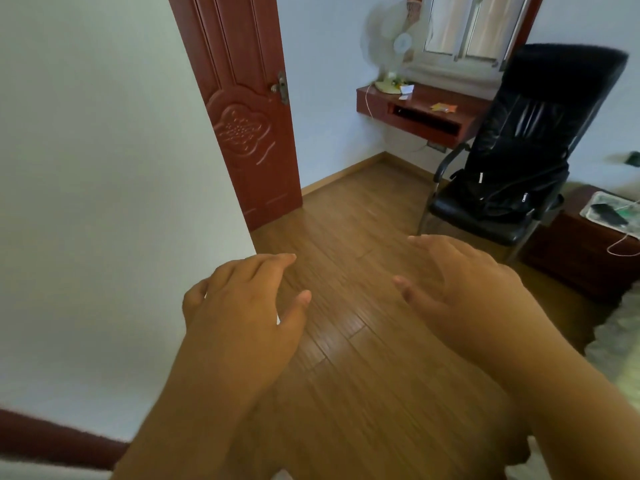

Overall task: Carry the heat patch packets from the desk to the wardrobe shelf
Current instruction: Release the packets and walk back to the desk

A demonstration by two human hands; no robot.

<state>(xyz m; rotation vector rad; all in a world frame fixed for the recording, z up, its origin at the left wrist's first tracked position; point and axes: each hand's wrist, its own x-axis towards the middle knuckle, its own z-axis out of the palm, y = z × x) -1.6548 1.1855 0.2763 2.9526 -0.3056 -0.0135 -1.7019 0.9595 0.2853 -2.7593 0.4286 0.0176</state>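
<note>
I'm in the approach step, both hands out in front of me and nothing picked up yet. My left hand [242, 299] hangs with its fingers [277, 263] loosely spread and empty; my right hand [464, 289] is the same, fingers [426, 244] relaxed and holding nothing. The landmark I'm steering by is the reddish-brown wall-mounted wooden tabletop [420, 110] under the window, well ahead of both hands across the floor. On top of it, toward its right end, sits a small orange-yellow flat packet [444, 106], which I take to be the heat patch packets, though it's too small to read. At the tabletop's left end stands a white electric desk fan [393, 46], with white paper scraps [406, 90] just beside the fan's base.

Next move, I'd judge: walk forward and reach over the tabletop's front edge for the orange packet. The black high-backed leather office chair [519, 150] stands right of the tabletop and crowds its right corner, with a black bag on its seat, so I'd come in from the tabletop's left. Open brown wooden plank floor [346, 237] runs clear up to the tabletop. The red-brown panelled door [242, 109] stands left of it, well apart. No wardrobe shelf in view yet
</note>
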